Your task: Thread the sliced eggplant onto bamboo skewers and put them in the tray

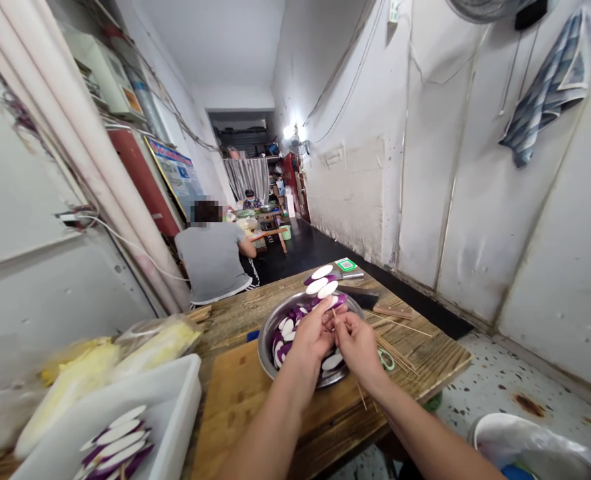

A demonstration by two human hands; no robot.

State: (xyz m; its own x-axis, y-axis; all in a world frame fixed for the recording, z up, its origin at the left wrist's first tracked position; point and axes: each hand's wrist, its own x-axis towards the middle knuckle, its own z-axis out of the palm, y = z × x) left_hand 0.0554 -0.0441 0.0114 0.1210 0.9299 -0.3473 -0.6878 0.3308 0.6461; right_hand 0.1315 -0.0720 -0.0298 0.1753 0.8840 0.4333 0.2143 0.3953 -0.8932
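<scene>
Over a metal bowl [265,353] of purple-skinned eggplant slices [288,328], both my hands are closed on one eggplant skewer [320,287]. Several white oval slices are threaded on it, pointing away from me. My left hand [315,327] wraps around the slices nearest me. My right hand [353,340] pinches the stick at its near end. To the right of the bowl lie loose bamboo sticks [398,353] and green-handled scissors [386,360]. A knife [390,311] with a wooden handle rests behind them. Finished-looking skewers of eggplant [120,440] lie in a white plastic tub [175,407].
A wooden cutting board [230,393] lies under the bowl on the wooden table [435,360]. Plastic bags with yellow contents [95,373] stand at the left. A lined bucket [525,433] is on the floor at right. A person in grey [213,257] sits beyond the table; another sits farther back.
</scene>
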